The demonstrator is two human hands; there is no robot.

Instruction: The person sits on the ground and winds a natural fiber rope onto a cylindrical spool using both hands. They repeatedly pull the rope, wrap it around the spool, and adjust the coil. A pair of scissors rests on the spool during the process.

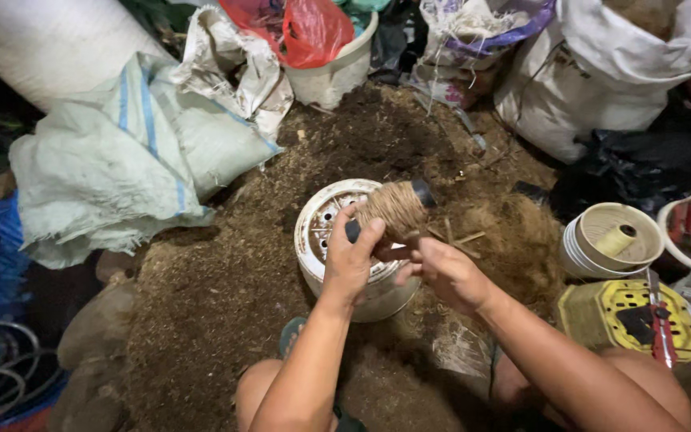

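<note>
Two bare hands working over soil, left hand (351, 260) gripping a twine-wrapped black tube (396, 208), right hand (445, 272) pinching its lower end, both hovering above an upturned white perforated pot (321, 228), woven sacks (133, 152) lying beyond.

Pale blue-striped woven sack (121, 160) at left, white sack (601, 80) upper right, red bag (309, 30) in tub

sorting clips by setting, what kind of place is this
Probably a cluttered potting or nursery work area, on the ground. Loose soil or coir covers the floor, woven sacks are piled around it, and an upturned white pot lies below the left hand holding a twine spool.
</note>
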